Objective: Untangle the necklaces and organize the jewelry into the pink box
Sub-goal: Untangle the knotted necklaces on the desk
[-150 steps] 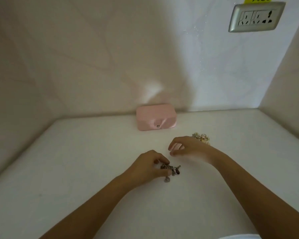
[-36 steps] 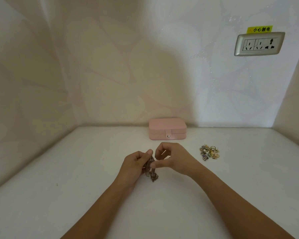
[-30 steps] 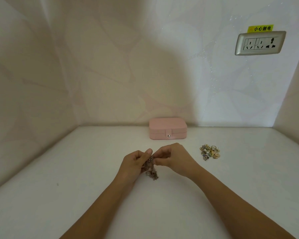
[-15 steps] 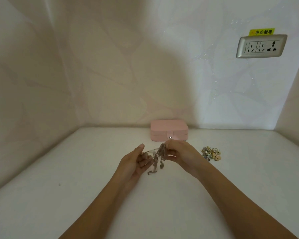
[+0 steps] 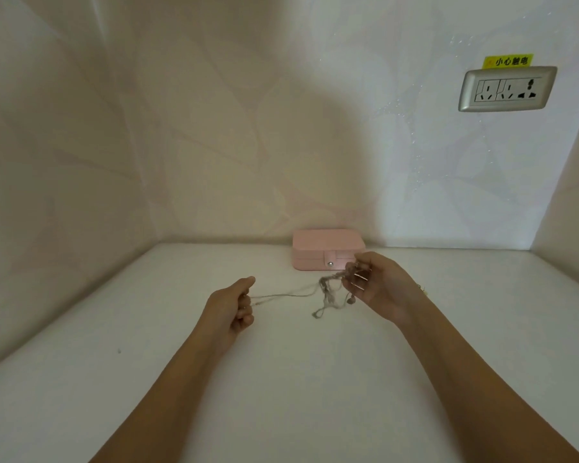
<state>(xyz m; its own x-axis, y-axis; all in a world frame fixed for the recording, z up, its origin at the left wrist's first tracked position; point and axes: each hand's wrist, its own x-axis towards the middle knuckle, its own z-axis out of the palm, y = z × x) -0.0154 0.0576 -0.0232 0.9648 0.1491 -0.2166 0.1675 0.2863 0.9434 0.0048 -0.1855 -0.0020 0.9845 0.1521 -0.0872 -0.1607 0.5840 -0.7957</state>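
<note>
White tabletop (image 5: 281, 396) fills my lower view, boxed in by pale leaf-patterned walls (image 5: 214, 128). High at two o'clock a silver socket plate (image 5: 507, 90) sits on the back wall, with a yellow sticker (image 5: 508, 61) just above it. At eight o'clock a tiny dark speck (image 5: 119, 351) lies on the surface.

At twelve o'clock the pink box (image 5: 325, 248) stands against the back wall, lid down, its tab fastened by a silver snap (image 5: 330, 263).

Both forearms reach in from the bottom edge, and the tangled necklaces (image 5: 328, 292) hang between the hands, just in front of the box. The left hand (image 5: 233, 307), at nine o'clock from the knot, has its fingers curled in and its thumb laid on top, pinching two thin strands (image 5: 281, 295) that run nearly level across to the tangle. The right hand (image 5: 378, 289), at three o'clock from the knot, is turned palm inward, its fingers curled round the bunched end of the chains. From my view it overlaps the box's right front corner; I cannot tell whether they touch.

From the knot a loop and a small pendant droop toward six o'clock. Whether the lowest loop rests on the tabletop I cannot tell. The chains are blurred, so I cannot count them.

A glint of gold jewellery (image 5: 422, 290) shows just past the right wrist, mostly hidden.
</note>
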